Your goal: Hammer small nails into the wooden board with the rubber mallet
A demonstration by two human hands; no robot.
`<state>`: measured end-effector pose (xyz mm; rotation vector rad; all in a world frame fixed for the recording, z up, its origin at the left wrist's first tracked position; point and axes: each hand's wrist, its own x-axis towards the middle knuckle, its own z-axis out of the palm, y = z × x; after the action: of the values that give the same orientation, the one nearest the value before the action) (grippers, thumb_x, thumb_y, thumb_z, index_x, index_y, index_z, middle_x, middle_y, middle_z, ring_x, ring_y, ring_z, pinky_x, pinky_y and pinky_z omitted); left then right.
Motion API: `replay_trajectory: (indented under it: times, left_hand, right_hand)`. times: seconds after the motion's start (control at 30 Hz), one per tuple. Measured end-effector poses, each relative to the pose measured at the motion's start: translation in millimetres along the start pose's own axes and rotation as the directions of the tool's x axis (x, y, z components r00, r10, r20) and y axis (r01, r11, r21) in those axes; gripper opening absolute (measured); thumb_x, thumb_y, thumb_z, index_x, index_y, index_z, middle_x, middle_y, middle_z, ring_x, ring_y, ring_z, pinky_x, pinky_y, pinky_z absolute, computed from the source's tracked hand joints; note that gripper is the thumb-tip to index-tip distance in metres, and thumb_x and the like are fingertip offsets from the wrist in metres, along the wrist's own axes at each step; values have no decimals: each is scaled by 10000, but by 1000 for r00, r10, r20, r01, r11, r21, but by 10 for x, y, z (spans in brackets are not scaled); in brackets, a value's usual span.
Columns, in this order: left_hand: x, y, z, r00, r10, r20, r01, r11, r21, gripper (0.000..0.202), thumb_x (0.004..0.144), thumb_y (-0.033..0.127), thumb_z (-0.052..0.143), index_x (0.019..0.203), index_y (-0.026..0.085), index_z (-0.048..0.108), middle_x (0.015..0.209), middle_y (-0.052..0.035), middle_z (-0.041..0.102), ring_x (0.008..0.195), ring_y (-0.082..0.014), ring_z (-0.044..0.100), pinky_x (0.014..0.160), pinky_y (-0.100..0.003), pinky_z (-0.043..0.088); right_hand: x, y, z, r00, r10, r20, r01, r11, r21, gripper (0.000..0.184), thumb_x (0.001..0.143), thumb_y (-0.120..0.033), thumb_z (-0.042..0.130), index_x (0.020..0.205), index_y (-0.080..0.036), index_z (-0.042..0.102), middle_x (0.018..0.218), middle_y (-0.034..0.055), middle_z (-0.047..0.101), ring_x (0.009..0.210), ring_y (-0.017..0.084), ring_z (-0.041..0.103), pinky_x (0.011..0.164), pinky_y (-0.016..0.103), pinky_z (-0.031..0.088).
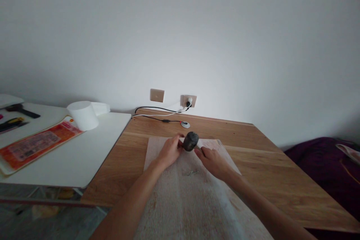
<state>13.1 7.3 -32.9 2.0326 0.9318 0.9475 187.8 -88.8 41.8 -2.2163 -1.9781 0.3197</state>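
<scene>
A dark rubber mallet head (191,141) sits at the far end of a pale wooden board (185,191) that lies on the wooden table (270,168). My left hand (169,150) has its fingers curled against the mallet's left side, gripping it. My right hand (212,160) lies on the board just right of the mallet, fingers together and pointing toward it; what it touches is hidden. A small bent metal piece (192,173) rests on the board between my wrists.
A white side table (75,153) on the left carries an orange packet (33,144), a white cup-like cylinder (83,114) and hand tools (17,116). Cables (163,114) run from a wall socket (188,101) onto the wooden table. Dark purple fabric (323,165) lies at right.
</scene>
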Motion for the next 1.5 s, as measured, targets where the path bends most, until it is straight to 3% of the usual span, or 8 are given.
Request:
replay_trajectory:
  times: [0.2,0.43,0.9,1.07,1.2,1.5]
  left_hand:
    - [-2,-36,17,1000,25,-11,-25,1000,4,575,801,30,625,1352,178,558,930,-33,749,871,-184,709,822,-290,529]
    - [10,-20,14,999,-37,-33,38,999,30,572,801,42,685,1353,146,583,891,-33,765,848,-194,719,846,-322,543]
    - [9,-42,20,1000,-11,-17,11,999,33,625,797,0,656,1397,146,559,938,-50,780,902,-200,735,887,-334,559]
    - [12,-84,36,1000,-1,-6,1,1000,-2,593,814,15,644,1388,135,555,937,-64,782,891,-200,737,864,-325,558]
    - [12,-97,34,1000,27,-15,-27,1000,12,577,819,33,637,1379,152,558,935,-50,782,911,-202,731,887,-335,555]
    - [-2,-40,13,1000,-4,-8,5,997,74,642,809,29,620,1436,145,547,942,-52,773,888,-207,715,890,-343,545]
  right_hand:
    - [-20,10,11,999,26,-41,-26,1000,-17,368,1070,-430,508,904,-157,690,886,20,721,890,154,703,867,356,573]
    - [-59,-15,-11,999,5,-51,-5,1000,-2,371,1078,-404,484,884,-157,680,845,15,703,821,144,676,814,325,543]
    - [-77,-5,8,997,35,-74,-35,999,4,386,1087,-412,469,903,-157,693,859,15,727,830,141,696,835,333,559]
    - [-91,-39,-53,997,-2,-77,2,1000,1,376,1073,-378,493,835,-155,680,810,16,707,781,141,663,773,302,511]
    - [-98,-104,-124,993,-31,-114,33,999,12,422,1098,-382,409,863,-160,680,800,24,699,749,137,633,719,281,465]
    - [-43,-40,-70,996,-11,-85,8,999,-32,394,1087,-388,464,850,-159,680,818,13,698,781,135,658,779,305,528]
